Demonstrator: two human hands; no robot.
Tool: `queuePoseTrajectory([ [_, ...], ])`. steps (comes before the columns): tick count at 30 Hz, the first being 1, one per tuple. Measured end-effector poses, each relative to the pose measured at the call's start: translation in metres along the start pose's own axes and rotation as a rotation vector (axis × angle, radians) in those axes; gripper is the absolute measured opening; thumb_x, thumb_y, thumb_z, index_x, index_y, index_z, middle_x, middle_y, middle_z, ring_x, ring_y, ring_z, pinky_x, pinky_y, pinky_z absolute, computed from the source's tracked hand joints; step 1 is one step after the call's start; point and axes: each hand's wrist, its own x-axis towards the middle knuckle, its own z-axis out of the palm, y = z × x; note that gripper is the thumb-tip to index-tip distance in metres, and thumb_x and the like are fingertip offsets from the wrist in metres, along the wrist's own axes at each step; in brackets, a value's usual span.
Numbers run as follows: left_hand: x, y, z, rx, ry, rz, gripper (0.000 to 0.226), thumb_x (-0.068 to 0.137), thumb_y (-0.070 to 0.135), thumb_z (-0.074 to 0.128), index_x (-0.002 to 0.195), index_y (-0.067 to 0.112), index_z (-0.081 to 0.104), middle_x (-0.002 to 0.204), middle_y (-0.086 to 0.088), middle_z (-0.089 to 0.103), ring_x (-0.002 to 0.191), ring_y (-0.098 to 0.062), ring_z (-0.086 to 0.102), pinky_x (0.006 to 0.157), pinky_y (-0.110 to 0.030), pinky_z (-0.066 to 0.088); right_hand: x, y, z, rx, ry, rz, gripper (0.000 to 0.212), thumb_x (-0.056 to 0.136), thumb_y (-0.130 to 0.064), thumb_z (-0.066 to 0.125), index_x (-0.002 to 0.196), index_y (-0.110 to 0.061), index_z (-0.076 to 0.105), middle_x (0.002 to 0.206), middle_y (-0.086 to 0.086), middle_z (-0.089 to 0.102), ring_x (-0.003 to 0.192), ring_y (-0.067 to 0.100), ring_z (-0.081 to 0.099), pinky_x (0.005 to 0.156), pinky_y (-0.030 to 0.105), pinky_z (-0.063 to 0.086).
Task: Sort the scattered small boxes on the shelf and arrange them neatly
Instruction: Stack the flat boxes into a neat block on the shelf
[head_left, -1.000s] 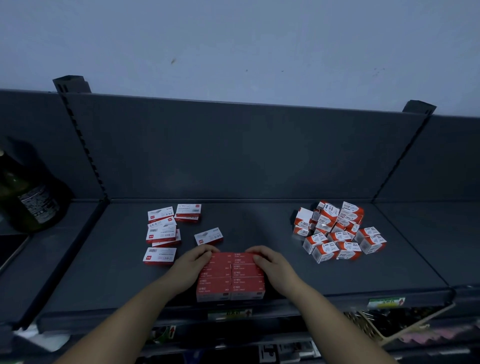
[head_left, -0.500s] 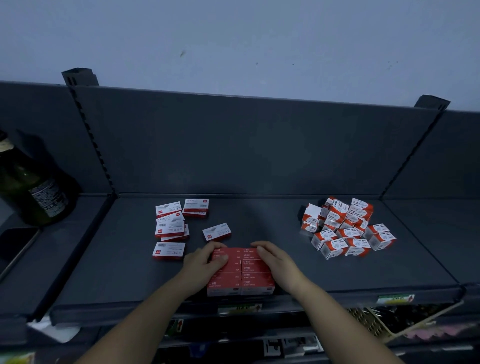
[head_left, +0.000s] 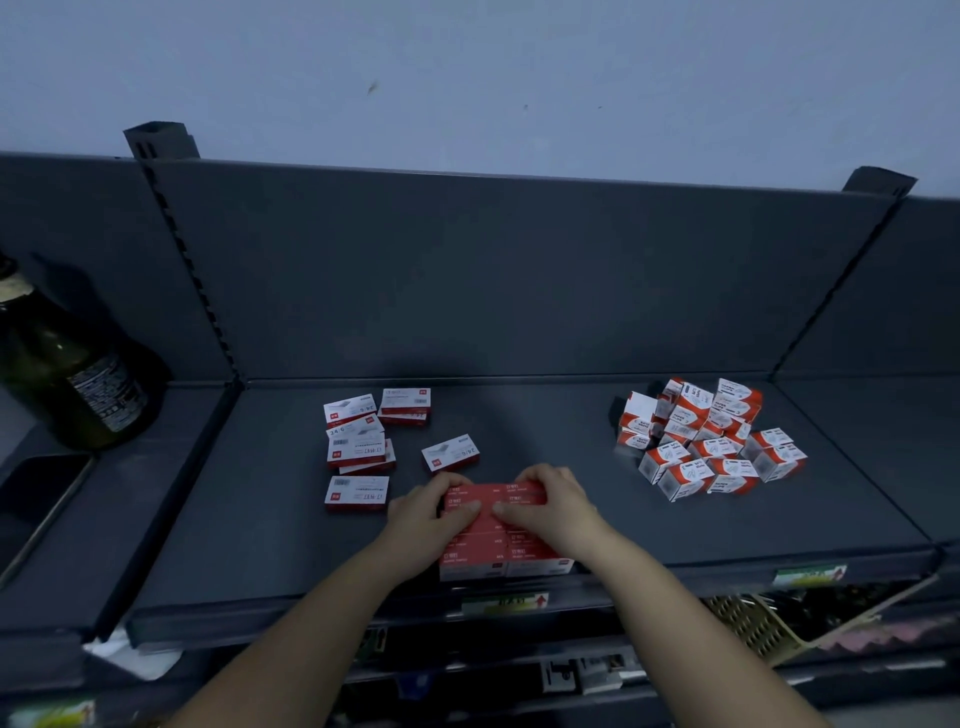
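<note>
A tight block of flat red boxes (head_left: 498, 551) lies at the front middle of the dark grey shelf (head_left: 270, 519). My left hand (head_left: 431, 512) and my right hand (head_left: 550, 506) both rest on its far half. Their fingers curl over the far edge and the thumbs nearly meet on top. Several flat boxes with white tops (head_left: 358, 449) lie scattered to the left, and a single one (head_left: 450, 453) sits just beyond my left hand. A loose heap of small red-and-white cube boxes (head_left: 711, 441) sits at the right.
A dark green bottle (head_left: 78, 374) stands on the neighbouring shelf section at far left, with a dark flat object (head_left: 36, 499) in front of it. The shelf's back panel rises behind. Below the front edge are price tags (head_left: 506, 603) and a woven basket (head_left: 748, 618).
Both hands have slid from the sides of the red block onto its top far half, closing toward each other. The block has stayed in place.
</note>
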Motion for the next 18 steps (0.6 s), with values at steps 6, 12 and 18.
queuePoseTrajectory([
  [6,0.001,-0.002,0.000,0.037,-0.004,0.009,0.026,0.080,0.069,0.055,0.102,0.054,0.054,0.099,0.017,0.063,0.102,-0.011,0.061,0.102,-0.044,0.045,-0.001,0.006,0.000,0.251,0.028,-0.009,0.021,0.078,-0.048,0.071,0.096,-0.040,0.065,0.112,-0.009,0.052,0.108,0.013,0.056,0.099,0.036,0.047],
  [12,-0.001,0.003,0.002,0.067,0.020,0.027,0.012,0.099,0.047,0.046,0.105,0.044,0.055,0.095,0.018,0.059,0.103,-0.011,0.055,0.106,-0.045,0.038,-0.007,0.014,0.002,0.458,0.022,0.007,0.011,0.097,-0.036,0.060,0.100,-0.033,0.069,0.119,0.006,0.062,0.106,0.020,0.063,0.096,0.040,0.052],
  [18,-0.007,0.013,0.003,0.186,0.064,0.074,0.019,0.104,0.040,0.036,0.114,0.038,0.052,0.091,0.021,0.054,0.097,-0.008,0.049,0.105,-0.042,0.034,-0.004,0.015,0.008,0.172,0.114,-0.050,0.006,0.096,-0.041,0.055,0.092,-0.044,0.060,0.108,-0.014,0.058,0.110,0.012,0.055,0.104,0.044,0.040],
])
